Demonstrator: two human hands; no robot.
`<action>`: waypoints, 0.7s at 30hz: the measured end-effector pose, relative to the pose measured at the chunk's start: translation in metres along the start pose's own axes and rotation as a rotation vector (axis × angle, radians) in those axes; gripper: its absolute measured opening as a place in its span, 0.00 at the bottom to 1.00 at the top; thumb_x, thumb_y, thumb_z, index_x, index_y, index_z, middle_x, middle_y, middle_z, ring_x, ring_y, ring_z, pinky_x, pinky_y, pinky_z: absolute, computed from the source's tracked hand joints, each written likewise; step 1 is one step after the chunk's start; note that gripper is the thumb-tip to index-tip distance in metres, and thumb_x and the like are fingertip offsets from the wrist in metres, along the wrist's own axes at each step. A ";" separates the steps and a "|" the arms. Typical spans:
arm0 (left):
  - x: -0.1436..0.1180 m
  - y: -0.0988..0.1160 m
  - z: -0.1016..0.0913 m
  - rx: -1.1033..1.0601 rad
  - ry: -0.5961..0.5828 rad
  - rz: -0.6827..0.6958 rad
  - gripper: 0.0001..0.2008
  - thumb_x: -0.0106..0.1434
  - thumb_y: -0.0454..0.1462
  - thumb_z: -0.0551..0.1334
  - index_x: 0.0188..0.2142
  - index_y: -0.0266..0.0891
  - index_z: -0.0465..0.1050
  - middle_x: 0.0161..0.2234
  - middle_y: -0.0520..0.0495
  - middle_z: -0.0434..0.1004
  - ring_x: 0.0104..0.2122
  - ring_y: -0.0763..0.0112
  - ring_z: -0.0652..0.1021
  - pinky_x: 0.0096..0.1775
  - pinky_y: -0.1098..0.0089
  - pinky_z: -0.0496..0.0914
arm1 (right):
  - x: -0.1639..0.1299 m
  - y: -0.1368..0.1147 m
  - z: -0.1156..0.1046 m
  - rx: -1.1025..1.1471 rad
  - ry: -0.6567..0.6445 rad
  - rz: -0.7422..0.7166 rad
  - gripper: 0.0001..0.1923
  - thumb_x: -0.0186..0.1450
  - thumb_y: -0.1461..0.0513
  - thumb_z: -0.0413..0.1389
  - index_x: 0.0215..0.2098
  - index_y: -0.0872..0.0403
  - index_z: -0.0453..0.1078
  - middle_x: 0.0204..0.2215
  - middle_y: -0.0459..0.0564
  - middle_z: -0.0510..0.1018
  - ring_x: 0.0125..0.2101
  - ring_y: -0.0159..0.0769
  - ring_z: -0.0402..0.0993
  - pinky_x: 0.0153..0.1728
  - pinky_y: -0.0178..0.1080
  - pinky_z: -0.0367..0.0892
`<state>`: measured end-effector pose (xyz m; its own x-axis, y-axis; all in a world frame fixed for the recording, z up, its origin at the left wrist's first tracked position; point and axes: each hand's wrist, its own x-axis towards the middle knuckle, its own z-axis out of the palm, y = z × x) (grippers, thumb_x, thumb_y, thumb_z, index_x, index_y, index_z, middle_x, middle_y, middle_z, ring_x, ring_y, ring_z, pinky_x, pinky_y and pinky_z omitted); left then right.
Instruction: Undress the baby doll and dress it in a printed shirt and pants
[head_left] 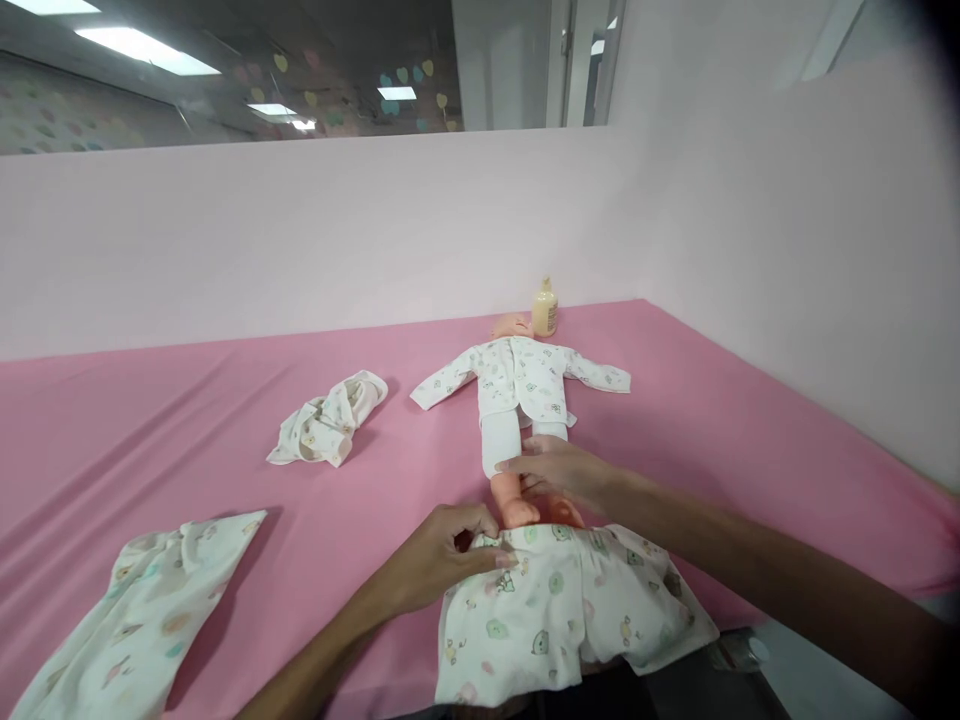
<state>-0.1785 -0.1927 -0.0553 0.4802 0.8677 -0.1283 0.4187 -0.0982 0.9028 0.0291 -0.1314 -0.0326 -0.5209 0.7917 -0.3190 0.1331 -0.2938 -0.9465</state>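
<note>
At the far left a patterned garment lies flat on the pink table cover, hanging off the near edge. Farther back and a little right, a second small garment sits crumpled in a loose heap, well apart from both hands.

The left hand is closed in a pinch on the waistband of the printed baby trousers, which lie at the near edge of the table, just below the doll's feet. The cloth looks thin, soft and very light; it bunches where the fingers gather it and will sag wherever it is not supported. The waistband is the best place to hold it, since the gathered hem gives something firm to pinch and keeps the opening spread.

The doll lies on its back in the middle of the table, head away from the person, wearing a printed top and white bottoms, arms spread. The right hand rests on its legs, fingers loosely curled over them; whether it truly grips a leg or only steadies it is hard to tell, because the hand covers the contact. The doll seems light, with smooth, firm limbs, so the ankles or shins are the natural hold.

Behind the doll's head stands a small yellowish bottle, upright, near the pink wall.
</note>
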 end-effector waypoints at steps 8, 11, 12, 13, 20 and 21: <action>0.005 0.013 -0.001 0.090 0.187 0.142 0.15 0.63 0.48 0.61 0.31 0.38 0.71 0.27 0.52 0.67 0.28 0.76 0.63 0.31 0.73 0.57 | -0.003 0.001 0.000 0.074 -0.130 -0.007 0.17 0.61 0.50 0.59 0.28 0.56 0.70 0.23 0.48 0.74 0.27 0.33 0.70 0.29 0.36 0.69; 0.009 0.016 -0.001 0.094 0.237 0.169 0.14 0.64 0.47 0.61 0.31 0.38 0.71 0.27 0.52 0.67 0.27 0.75 0.64 0.31 0.72 0.57 | -0.003 -0.002 0.002 0.078 -0.037 0.005 0.17 0.58 0.50 0.62 0.31 0.55 0.70 0.26 0.48 0.76 0.29 0.34 0.73 0.29 0.36 0.69; 0.011 0.017 -0.001 0.100 0.254 0.173 0.14 0.64 0.47 0.61 0.32 0.38 0.72 0.28 0.52 0.69 0.28 0.75 0.64 0.32 0.72 0.58 | -0.004 -0.003 0.002 0.077 -0.018 0.009 0.17 0.57 0.50 0.63 0.33 0.55 0.70 0.27 0.49 0.76 0.29 0.35 0.74 0.30 0.36 0.69; 0.012 0.018 -0.001 0.108 0.274 0.175 0.14 0.64 0.47 0.60 0.33 0.38 0.73 0.28 0.52 0.70 0.28 0.75 0.65 0.32 0.72 0.58 | -0.005 -0.004 0.003 0.068 0.000 0.017 0.17 0.57 0.50 0.64 0.35 0.54 0.70 0.29 0.49 0.77 0.30 0.36 0.74 0.30 0.36 0.69; 0.017 0.029 0.001 0.058 0.436 0.170 0.14 0.64 0.47 0.60 0.31 0.39 0.69 0.28 0.52 0.70 0.29 0.74 0.68 0.34 0.72 0.62 | -0.020 0.001 -0.003 -0.130 0.127 -0.021 0.18 0.57 0.52 0.63 0.40 0.53 0.70 0.36 0.50 0.77 0.34 0.37 0.73 0.29 0.35 0.66; 0.017 0.032 0.001 0.041 0.454 0.181 0.14 0.65 0.47 0.60 0.31 0.39 0.68 0.28 0.52 0.69 0.30 0.74 0.68 0.34 0.72 0.63 | -0.022 0.001 -0.004 -0.157 0.145 -0.024 0.19 0.57 0.52 0.63 0.42 0.52 0.70 0.38 0.49 0.76 0.36 0.37 0.73 0.29 0.35 0.65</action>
<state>-0.1556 -0.1814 -0.0289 0.1675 0.9588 0.2292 0.3943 -0.2783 0.8758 0.0439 -0.1472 -0.0263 -0.4002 0.8698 -0.2886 0.2580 -0.1952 -0.9462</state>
